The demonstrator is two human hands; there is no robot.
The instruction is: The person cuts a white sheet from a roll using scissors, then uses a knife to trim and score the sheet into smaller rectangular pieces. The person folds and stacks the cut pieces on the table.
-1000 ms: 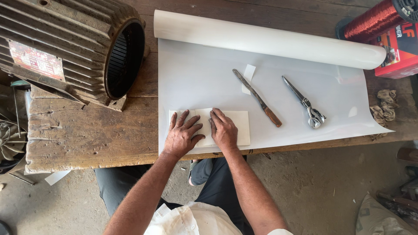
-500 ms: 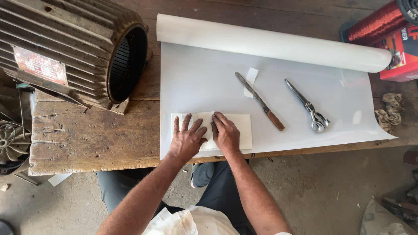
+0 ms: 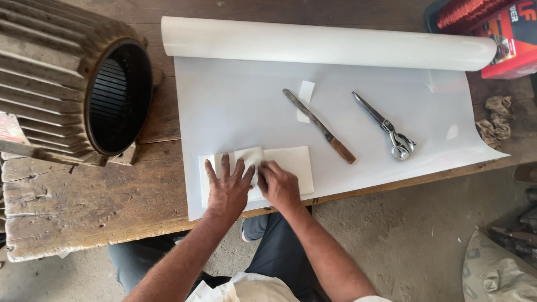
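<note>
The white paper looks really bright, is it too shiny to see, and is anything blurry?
Head view: daylight makes the sheet and its roll bright, yet the edges stay readable. The knife and scissors are sharp with thin shadows. The right hand looks slightly smeared at the fingers; the left hand is crisp. The motor mouth is dark inside.

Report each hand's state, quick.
Left hand: open, fingers spread, flat on the paper piece.
Right hand: fingers curled, pressing the same piece; whether it grips anything cannot be told.
</note>
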